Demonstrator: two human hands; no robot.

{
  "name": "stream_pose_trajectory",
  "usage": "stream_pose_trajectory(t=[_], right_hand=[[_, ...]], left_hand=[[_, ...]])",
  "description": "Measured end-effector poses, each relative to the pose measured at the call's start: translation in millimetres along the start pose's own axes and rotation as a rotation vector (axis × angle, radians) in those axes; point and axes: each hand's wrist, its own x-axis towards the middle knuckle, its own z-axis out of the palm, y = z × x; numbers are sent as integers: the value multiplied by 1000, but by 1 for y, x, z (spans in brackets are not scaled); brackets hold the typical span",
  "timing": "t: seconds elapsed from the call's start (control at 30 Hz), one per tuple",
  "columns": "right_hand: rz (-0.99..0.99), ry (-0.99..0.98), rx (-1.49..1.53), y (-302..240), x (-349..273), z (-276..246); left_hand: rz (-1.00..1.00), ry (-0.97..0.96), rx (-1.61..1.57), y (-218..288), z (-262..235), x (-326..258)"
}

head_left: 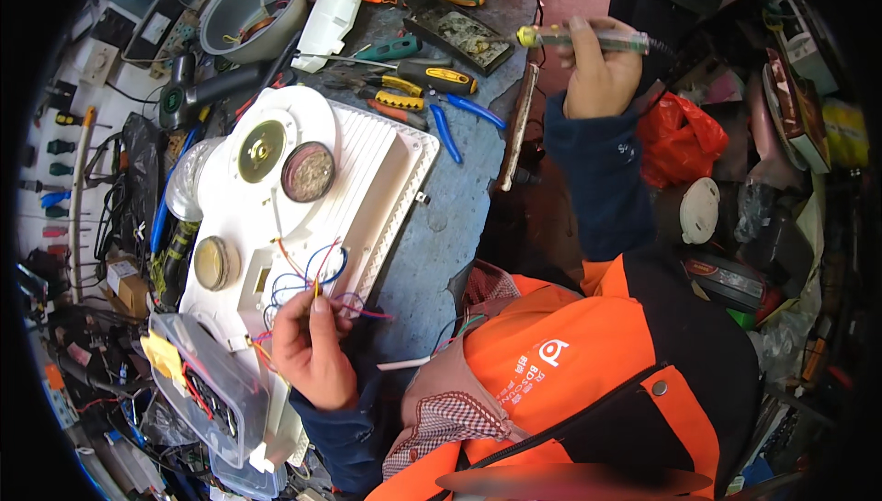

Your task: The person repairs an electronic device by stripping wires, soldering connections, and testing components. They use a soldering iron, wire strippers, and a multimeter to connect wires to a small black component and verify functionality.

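My left hand [310, 349] pinches a thin wire among a bundle of coloured wires [312, 271] that comes out of a white plastic appliance housing [367, 170] lying on the blue-grey workbench [450, 216]. The housing carries round metal discs [307, 172]. My right hand [597, 74] is raised at the bench's right edge, gripping a soldering iron [588, 39] with a clear greenish handle; its yellow-collared tip points left, away from the wires.
Pliers and screwdrivers [418, 87] with yellow, blue and green handles lie behind the housing. A grey bowl [253, 12], a dark tray [459, 37] and a white plastic part [326, 23] sit at the back. A clear plastic cover [207, 386] lies near left. A red bag [680, 138] is at right.
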Motion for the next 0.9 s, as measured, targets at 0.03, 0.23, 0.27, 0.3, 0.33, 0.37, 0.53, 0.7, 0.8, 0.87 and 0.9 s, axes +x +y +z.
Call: stream_pose_trajectory(t=[0.03,0.23,0.27,0.3,0.33,0.37,0.53,0.7,0.8,0.87,0.9], right_hand=[[8,26,3,2,-3,-4],[-142,67,-31,14,1,2],[-169,63,-45,15,2,4],[-193,65,-65,18,3,4],[-217,68,-84,20,5,4],[-240,70,-102,22,6,4],[-210,32,-170,28,6,2],[-188,26,-163,34,8,-1],[-186,16,-144,35,8,-2],[-186,16,-154,35,9,-3],[-182,16,-145,34,8,-3]], left_hand=[[14,-9,50,-1,-1,-1],[50,-1,117,-6,-4,-12],[47,13,116,-7,-4,-12],[47,13,118,-7,-4,-11],[47,13,119,-7,-4,-10],[47,15,122,-7,-4,-10],[65,32,134,-9,-5,-10],[73,30,133,-10,-4,-9],[83,33,126,-10,-4,-9],[87,36,118,-10,-3,-9],[89,38,114,-10,-3,-9]])
